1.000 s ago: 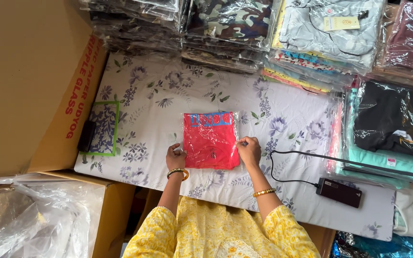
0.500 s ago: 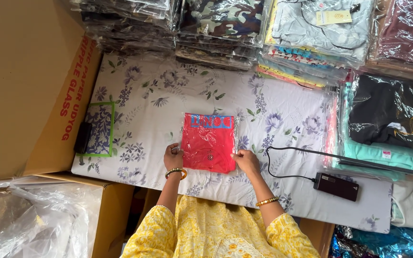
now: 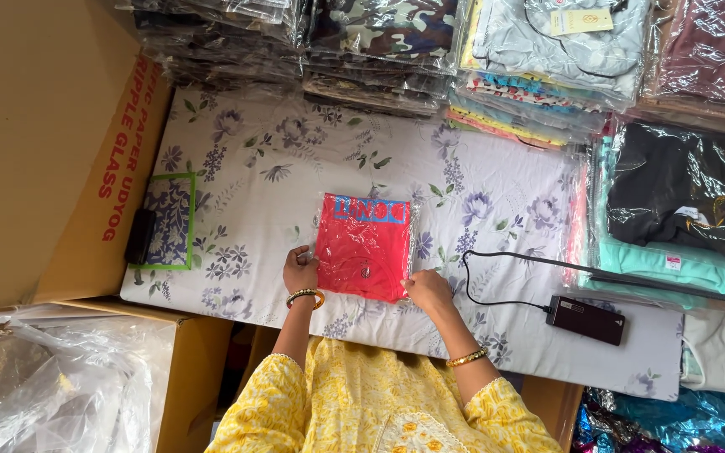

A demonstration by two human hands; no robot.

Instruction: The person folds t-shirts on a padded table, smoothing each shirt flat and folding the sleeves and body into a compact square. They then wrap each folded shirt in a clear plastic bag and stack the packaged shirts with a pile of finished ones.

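Note:
A folded red garment in a clear plastic bag (image 3: 365,245) lies flat on the floral sheet (image 3: 295,159). My left hand (image 3: 299,270) grips the bag's near left edge, with a bangle on the wrist. At the near right corner of the bag rests my right hand (image 3: 430,289), fingers pressing on the plastic. Yellow patterned sleeves cover both my arms.
Stacks of bagged clothes (image 3: 379,42) line the far edge, and more bagged clothes (image 3: 681,201) lie at the right. A black adapter (image 3: 586,319) with its cable lies right of my hands. A large cardboard box (image 3: 44,143) and a green-framed patterned item (image 3: 168,220) are at left.
My right hand has slid down the bag's right edge to its near right corner. My left hand stays at the near left edge, and the bag has barely moved.

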